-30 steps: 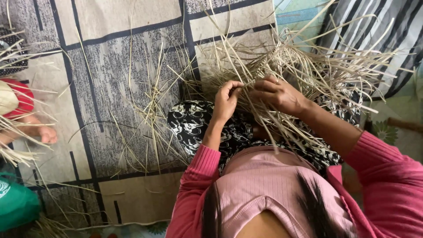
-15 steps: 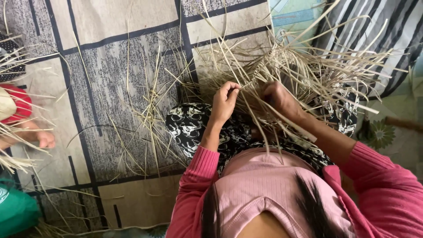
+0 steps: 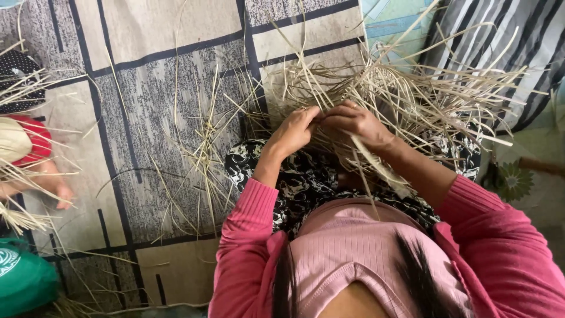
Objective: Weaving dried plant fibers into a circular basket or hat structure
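Note:
I sit on the floor with a half-woven piece of pale straw strips (image 3: 406, 94) resting on my lap, its loose ends fanning out up and to the right. My left hand (image 3: 297, 128) and my right hand (image 3: 356, 122) meet at its near edge, fingertips touching, both pinching thin strips of the weave. Which strips each hand grips is hidden among the tangle. My sleeves are pink-red, and a black-and-white patterned cloth (image 3: 294, 176) covers my legs.
Loose straw strips (image 3: 203, 153) lie scattered on the grey and beige patterned mat (image 3: 141, 118). Another person's foot (image 3: 50, 182) and red garment with more straw are at the left edge. A green bag (image 3: 20, 280) sits bottom left, a striped cloth (image 3: 500, 41) top right.
My two hands have drawn closer together until the fingertips meet over the weave. The view has shifted slightly; the straw piece stays in place.

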